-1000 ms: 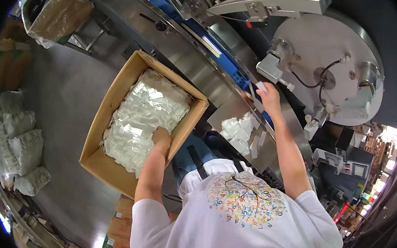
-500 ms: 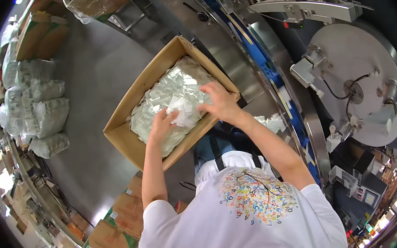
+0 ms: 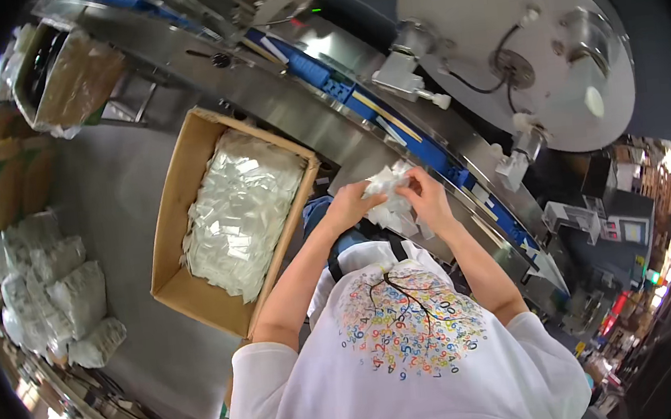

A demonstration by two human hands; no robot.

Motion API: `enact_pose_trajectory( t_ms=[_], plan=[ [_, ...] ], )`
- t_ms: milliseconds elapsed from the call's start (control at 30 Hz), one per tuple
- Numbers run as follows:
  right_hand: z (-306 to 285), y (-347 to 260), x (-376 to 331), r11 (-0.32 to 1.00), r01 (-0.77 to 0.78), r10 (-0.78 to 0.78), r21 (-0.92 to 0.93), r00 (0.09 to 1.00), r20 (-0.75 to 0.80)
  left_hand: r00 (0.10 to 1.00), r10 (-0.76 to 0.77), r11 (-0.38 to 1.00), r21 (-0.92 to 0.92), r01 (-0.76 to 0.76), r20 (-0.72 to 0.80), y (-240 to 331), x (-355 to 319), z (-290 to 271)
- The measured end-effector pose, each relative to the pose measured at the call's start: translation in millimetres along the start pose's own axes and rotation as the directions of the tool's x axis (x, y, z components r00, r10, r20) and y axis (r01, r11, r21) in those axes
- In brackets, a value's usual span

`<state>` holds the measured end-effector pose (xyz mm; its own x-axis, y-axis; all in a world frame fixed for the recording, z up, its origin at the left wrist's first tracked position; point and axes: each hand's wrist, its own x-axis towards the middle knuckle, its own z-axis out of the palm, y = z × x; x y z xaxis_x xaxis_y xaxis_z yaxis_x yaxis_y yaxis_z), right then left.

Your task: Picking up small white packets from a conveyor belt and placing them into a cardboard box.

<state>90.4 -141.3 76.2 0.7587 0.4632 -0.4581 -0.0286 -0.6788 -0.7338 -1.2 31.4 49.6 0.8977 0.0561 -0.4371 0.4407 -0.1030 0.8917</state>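
We hold a bunch of white packets (image 3: 389,196) in both hands, left hand (image 3: 349,206) and right hand (image 3: 425,198) closed around it; the cardboard box (image 3: 188,191) remains nearly full.

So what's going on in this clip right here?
A person in a white printed shirt holds a bunch of small white packets between the left hand and right hand, at the edge of a steel machine counter. To the person's left, an open cardboard box is full of similar white packets.
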Motion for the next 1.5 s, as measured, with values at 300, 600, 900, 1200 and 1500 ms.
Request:
enact_pose_trajectory(
  t_ms=[300,600,900,1200,1500],
  plan=[
    [-67,97,-17,0.965,-0.240,0.261,0.104,0.842,-0.472,0.990,0.130,0.810,0.582,-0.074,-0.054,2,34,52],
    [-47,83,-36,0.986,0.031,-0.115,-0.164,0.837,-0.534,0.959,0.242,0.818,0.562,-0.120,-0.148,-5,28,51],
    [-14,54,-12,0.980,0.117,-0.065,0.161,0.952,-0.298,0.995,0.071,0.943,0.331,-0.044,-0.068,46,27,49],
    [-149,156,-63,0.773,-0.211,-0.204,-0.598,0.810,-0.550,0.989,-0.135,0.950,-0.277,0.146,0.058,68,34,83],
    [-78,85,-55,0.949,-0.012,0.091,0.314,0.967,-0.239,0.957,-0.161,0.936,-0.269,0.226,0.243,51,48,127]
  ],
)
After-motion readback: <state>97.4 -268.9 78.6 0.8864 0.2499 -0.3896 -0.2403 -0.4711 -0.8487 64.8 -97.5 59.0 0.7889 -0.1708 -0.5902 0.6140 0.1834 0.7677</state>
